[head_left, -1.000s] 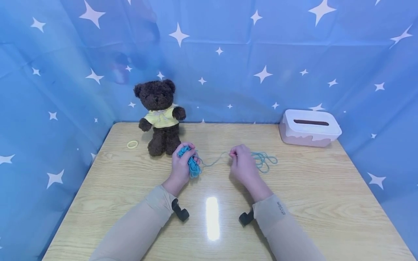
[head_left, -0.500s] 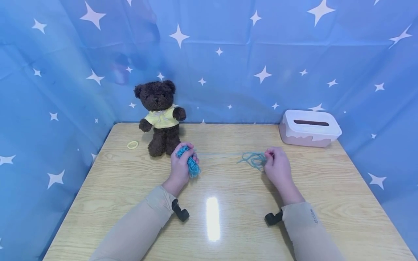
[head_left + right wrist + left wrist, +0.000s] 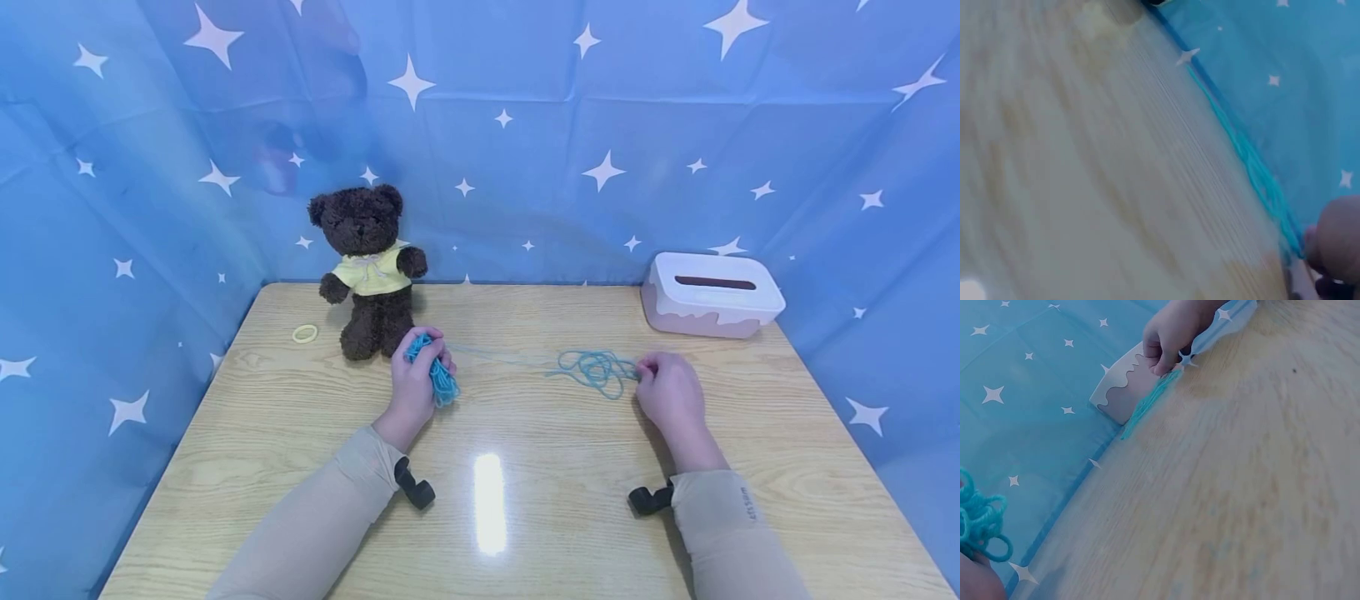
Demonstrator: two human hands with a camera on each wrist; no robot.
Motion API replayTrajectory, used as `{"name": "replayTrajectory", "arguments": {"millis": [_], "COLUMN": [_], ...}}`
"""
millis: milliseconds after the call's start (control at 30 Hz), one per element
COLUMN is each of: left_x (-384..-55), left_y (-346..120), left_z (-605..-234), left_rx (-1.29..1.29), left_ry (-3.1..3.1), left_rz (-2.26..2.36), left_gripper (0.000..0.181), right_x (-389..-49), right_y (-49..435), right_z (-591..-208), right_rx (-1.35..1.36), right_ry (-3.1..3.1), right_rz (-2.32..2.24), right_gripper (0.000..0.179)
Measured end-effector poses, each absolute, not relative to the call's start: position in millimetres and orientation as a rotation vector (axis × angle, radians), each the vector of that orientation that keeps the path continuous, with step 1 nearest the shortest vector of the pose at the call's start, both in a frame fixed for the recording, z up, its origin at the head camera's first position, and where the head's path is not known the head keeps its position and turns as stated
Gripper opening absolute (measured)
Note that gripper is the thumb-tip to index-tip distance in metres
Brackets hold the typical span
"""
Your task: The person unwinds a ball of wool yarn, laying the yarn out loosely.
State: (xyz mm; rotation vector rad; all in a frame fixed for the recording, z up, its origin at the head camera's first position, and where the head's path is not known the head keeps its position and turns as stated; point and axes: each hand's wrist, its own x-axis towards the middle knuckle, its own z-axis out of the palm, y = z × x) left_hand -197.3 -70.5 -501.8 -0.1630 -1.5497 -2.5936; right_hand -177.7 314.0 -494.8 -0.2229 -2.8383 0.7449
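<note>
In the head view, my left hand (image 3: 411, 383) grips a looped bundle of turquoise yarn (image 3: 444, 383) in front of the bear. Loops of that bundle (image 3: 982, 519) also show at the left wrist view's lower left edge. A thin strand stretches rightward from it toward a loose tangle of turquoise yarn (image 3: 596, 371) on the table. My right hand (image 3: 673, 398), at the tangle's right end, pinches yarn between thumb and fingertips. Seen from the right wrist, the loose yarn (image 3: 1254, 165) runs along the tabletop up to the right hand (image 3: 1338, 240), partly cut off by the frame.
A dark brown teddy bear (image 3: 363, 225) in a yellow top stands at the back left. Beside it lies a pale yellow ring (image 3: 304, 333). A white and pink tissue box (image 3: 712, 300) sits at the back right. Starry blue cloth (image 3: 510, 167) surrounds the wooden table (image 3: 562, 500).
My right hand has moved right, from between the bundle and the loose yarn to the tangle's far right side, drawing yarn along. The left hand has stayed nearly still with the bundle.
</note>
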Motion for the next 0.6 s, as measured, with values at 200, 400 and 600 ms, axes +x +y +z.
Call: {"name": "replayTrajectory", "arguments": {"millis": [200,400,600], "left_x": [-197,-197,-196], "left_y": [-71,-71,-68], "left_z": [-502,-504,-504], "left_rx": [-0.210,-0.275,-0.332], "left_ry": [-1.541,-1.559,-1.620], "left_rz": [-2.604,-2.601,-2.589], "left_gripper": [0.008,0.028,0.009], "right_x": [-175,-172,-171], "right_y": [274,204,146], "right_z": [-490,-483,-481], "right_rx": [-0.045,0.300,0.544], "right_ry": [-2.651,-2.603,-2.668], "right_rz": [0.831,1.017,1.201], "right_gripper": [0.024,0.029,0.043]}}
